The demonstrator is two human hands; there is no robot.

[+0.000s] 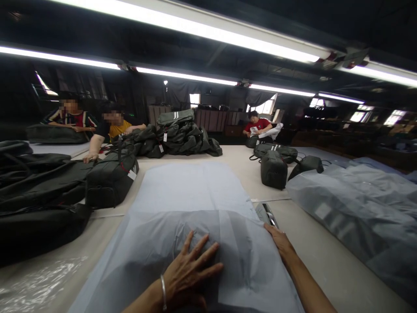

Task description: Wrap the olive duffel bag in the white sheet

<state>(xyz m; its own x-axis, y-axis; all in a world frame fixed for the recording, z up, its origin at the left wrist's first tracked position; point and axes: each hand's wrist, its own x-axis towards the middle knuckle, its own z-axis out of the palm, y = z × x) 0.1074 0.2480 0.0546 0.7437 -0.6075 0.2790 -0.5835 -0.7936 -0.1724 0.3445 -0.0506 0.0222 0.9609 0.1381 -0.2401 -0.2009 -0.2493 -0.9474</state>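
A dark bag wrapped in a translucent grey plastic cover [195,226] lies on the table in front of me. My left hand [189,274] rests flat on top of the cover with its fingers spread; a thin bangle is on the wrist. My right hand [280,241] lies along the right side of the covered bag, palm against it, its fingers partly hidden by the plastic. Neither hand grips anything that I can see.
Black bags [42,195] are stacked at the left, and more plastic-covered bags [358,213] lie at the right. A heap of dark bags [179,137] sits at the far end. Three people work at the far table edges. Loose bags [275,167] stand mid-right.
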